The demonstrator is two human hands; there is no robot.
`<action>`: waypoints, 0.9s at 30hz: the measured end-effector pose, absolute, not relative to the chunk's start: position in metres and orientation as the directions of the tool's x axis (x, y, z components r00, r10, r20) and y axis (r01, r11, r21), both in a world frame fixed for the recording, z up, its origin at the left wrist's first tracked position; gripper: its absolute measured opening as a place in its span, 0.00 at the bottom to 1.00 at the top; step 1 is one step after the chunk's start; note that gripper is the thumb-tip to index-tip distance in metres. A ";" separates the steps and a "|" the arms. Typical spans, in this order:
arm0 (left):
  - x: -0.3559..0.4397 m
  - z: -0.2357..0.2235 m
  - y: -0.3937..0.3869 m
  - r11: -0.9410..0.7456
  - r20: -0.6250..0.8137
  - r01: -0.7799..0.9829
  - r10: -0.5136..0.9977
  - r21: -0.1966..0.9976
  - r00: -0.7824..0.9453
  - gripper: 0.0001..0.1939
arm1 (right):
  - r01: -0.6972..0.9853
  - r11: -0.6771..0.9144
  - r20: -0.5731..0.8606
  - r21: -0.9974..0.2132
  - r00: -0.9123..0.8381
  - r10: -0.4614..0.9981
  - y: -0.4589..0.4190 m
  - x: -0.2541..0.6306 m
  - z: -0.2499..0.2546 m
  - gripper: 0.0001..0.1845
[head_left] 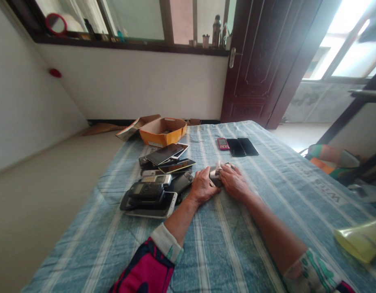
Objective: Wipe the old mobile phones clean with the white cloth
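A small silver-grey mobile phone (215,176) lies on the cloth between my hands, partly covered by them. My left hand (202,187) grips its left edge, thumb along the near side. My right hand (234,182) is closed over its right part, with fingers pressed on a crumpled white tissue (218,166) that shows only in part. Left of my hands is a pile of old phones: a dark keypad phone (146,191) on a white-edged smartphone (168,205), a silver keypad phone (155,179) and a large black smartphone (164,154).
Farther right, a pink phone (223,143) lies beside two black smartphones (236,147) (248,146). An open orange cardboard box (163,136) stands at the far left edge of the striped cloth (203,252). A yellow transparent packet (359,240) lies at right.
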State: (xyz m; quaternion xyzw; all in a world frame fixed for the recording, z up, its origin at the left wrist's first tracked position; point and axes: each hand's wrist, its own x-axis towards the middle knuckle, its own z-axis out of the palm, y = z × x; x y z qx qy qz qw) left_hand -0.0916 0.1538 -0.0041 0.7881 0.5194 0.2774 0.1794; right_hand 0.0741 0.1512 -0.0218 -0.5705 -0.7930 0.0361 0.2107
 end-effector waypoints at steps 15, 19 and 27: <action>-0.093 -0.011 0.158 -0.454 0.324 0.674 0.890 0.582 0.320 0.34 | 0.806 0.513 0.278 -0.297 -0.441 0.853 0.134 0.063 -0.018 0.19; -0.093 -0.010 0.157 -0.415 0.282 0.685 0.910 0.598 0.305 0.36 | 0.881 0.383 0.287 -0.279 -0.304 0.908 0.144 0.073 -0.022 0.19; -0.093 -0.008 0.156 -0.400 0.275 0.687 0.916 0.607 0.291 0.37 | 0.914 0.286 0.284 -0.289 -0.204 0.937 0.145 0.074 -0.021 0.19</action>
